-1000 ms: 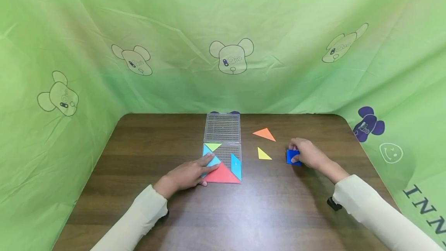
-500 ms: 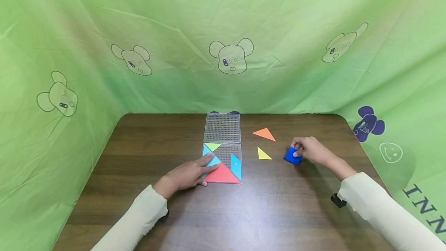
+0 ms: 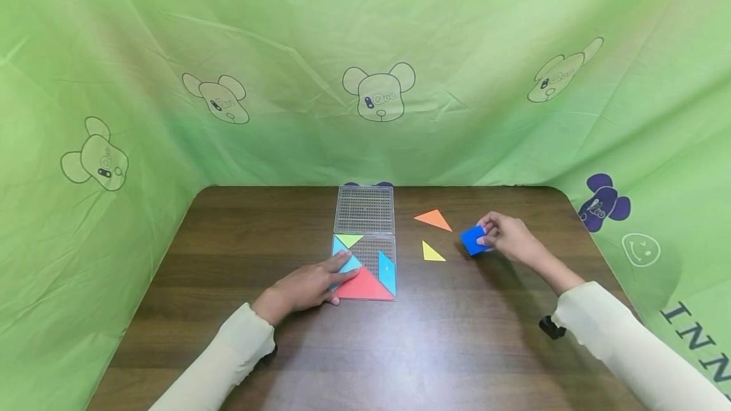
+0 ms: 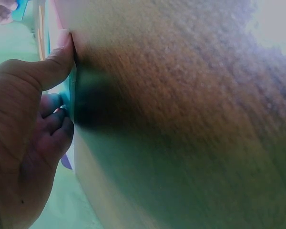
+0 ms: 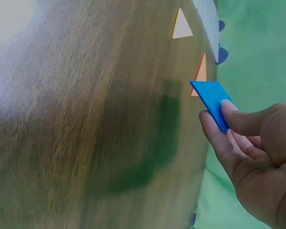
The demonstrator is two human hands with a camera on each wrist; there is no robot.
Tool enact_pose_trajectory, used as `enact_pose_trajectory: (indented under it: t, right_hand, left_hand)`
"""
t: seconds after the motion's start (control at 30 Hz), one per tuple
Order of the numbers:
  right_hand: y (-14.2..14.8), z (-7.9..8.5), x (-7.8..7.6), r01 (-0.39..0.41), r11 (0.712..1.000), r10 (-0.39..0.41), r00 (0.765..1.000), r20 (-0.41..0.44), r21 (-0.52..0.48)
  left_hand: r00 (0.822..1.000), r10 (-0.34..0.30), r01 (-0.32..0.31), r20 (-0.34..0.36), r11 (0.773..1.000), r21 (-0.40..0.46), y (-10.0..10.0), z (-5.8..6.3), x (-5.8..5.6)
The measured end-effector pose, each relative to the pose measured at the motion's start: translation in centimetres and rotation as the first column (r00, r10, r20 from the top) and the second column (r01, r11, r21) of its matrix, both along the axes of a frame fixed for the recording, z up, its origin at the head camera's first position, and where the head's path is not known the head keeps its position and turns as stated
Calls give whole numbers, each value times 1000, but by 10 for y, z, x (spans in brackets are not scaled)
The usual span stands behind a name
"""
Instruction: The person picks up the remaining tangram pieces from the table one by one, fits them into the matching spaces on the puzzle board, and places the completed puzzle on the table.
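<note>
Fingers spread, my left hand (image 3: pixel 308 284) rests on the near half of a clear plastic tangram case (image 3: pixel 365 246), its thumb at the front edge. In that half lie a red triangle (image 3: pixel 365 285), a light blue triangle (image 3: pixel 338 247) partly under the fingers, a light green triangle (image 3: pixel 349 240) and a blue parallelogram (image 3: pixel 387 271). Between thumb and fingers my right hand (image 3: pixel 508 240) pinches a blue square tangram piece (image 3: pixel 473 241). That square is tilted and raised off the table in the right wrist view (image 5: pixel 212 100).
Left of the right hand lie an orange triangle (image 3: pixel 435 219) and a yellow triangle (image 3: pixel 432 252) on the wooden table (image 3: pixel 228 233). The case's far half (image 3: pixel 365 209) lies flat behind the near one. A green cloth (image 3: pixel 285 144) encloses the table's back and sides.
My right hand has lifted the blue square off the table, moved it slightly away from me and turned it. The left hand and the case have stayed in place.
</note>
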State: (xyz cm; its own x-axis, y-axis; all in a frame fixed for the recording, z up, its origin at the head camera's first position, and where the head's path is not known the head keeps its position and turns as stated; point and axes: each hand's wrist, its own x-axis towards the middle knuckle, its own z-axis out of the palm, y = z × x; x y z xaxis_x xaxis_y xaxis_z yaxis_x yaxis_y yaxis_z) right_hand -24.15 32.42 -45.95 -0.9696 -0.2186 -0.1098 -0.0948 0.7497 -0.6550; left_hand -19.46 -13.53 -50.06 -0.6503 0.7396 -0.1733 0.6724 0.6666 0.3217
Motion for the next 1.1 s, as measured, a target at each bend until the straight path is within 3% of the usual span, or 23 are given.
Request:
enact_pose_trajectory:
  t: [0.33, 0.53, 0.77, 1.1]
  right_hand:
    - [-9, 6, -4, 65, 994, -64, 998, 10, -86]
    - [-18, 12, -7, 75, 994, -75, 997, 10, -80]
    - [-28, 14, -13, 95, 980, -88, 995, 48, -177]
    - [-42, 19, -19, 117, 982, -117, 993, 6, -149]
  left_hand:
    - [1000, -4, 4, -5, 1000, -8, 0, -1, 0]
    - [1000, -1, 1, -2, 1000, -13, 0, -1, 0]
    - [1000, -11, 11, -16, 1000, -4, -1, -1, 1]
    - [1000, -10, 10, -17, 1000, -5, 0, -1, 2]
